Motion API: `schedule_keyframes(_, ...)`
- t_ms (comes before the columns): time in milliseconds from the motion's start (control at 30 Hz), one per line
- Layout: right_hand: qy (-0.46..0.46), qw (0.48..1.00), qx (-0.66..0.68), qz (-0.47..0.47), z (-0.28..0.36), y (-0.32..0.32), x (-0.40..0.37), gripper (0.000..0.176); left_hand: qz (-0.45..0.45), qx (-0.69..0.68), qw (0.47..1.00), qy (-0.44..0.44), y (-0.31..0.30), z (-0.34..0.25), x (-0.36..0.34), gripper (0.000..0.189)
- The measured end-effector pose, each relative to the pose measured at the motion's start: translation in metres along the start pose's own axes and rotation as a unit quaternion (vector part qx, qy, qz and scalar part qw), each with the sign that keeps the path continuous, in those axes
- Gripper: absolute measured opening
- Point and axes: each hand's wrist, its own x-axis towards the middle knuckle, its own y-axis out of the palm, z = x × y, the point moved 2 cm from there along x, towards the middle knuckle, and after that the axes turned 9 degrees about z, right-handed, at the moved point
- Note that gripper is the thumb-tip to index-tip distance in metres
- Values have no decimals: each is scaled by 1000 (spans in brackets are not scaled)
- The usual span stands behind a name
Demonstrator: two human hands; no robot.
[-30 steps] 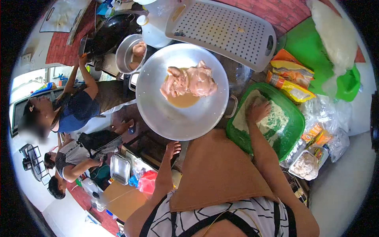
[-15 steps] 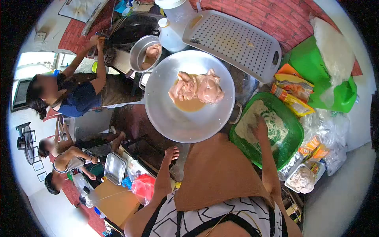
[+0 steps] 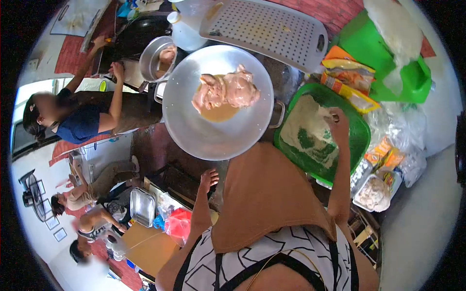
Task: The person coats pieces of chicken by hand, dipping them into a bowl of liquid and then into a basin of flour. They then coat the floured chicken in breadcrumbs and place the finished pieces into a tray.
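Note:
My right hand (image 3: 338, 125) is over a green plastic tub (image 3: 361, 148) that holds pale flour-like powder (image 3: 306, 119). Its fingers are curled inward, and whatever may be in them is hidden. My left hand (image 3: 209, 179) hangs below the big metal bowl, touching nothing, its fingers loosely apart. In that wide metal bowl (image 3: 213, 140) lie raw pieces of chicken (image 3: 225, 89) in a little brownish liquid (image 3: 218, 113).
Behind the bowl are a smaller pot with meat (image 3: 145, 60), a white jug (image 3: 187, 34) and a grey perforated tray (image 3: 267, 29). Yellow-orange packets (image 3: 347, 80) and a green container (image 3: 403, 80) stand right. A co-worker (image 3: 87, 116) works at left.
My right hand has risen from the powder and moved toward the tub's right side, fingers curling. The powder's surface has shifted. My left hand stays free. The view has tilted slightly.

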Motion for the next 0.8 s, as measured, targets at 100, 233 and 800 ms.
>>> schedule_keyframes(100,-7,999,-11,-47,32,-13,-10,25,-38,5,999,-34,3,-5,5,39)
schedule_keyframes(233,-20,998,-65,-8,31,31,-26,27,-13,3,1000,-9,1,-5,3,41)
schedule_keyframes(800,160,955,-165,185,-13,106,-62,43,-13,-22,999,-30,2,60,-15,34)
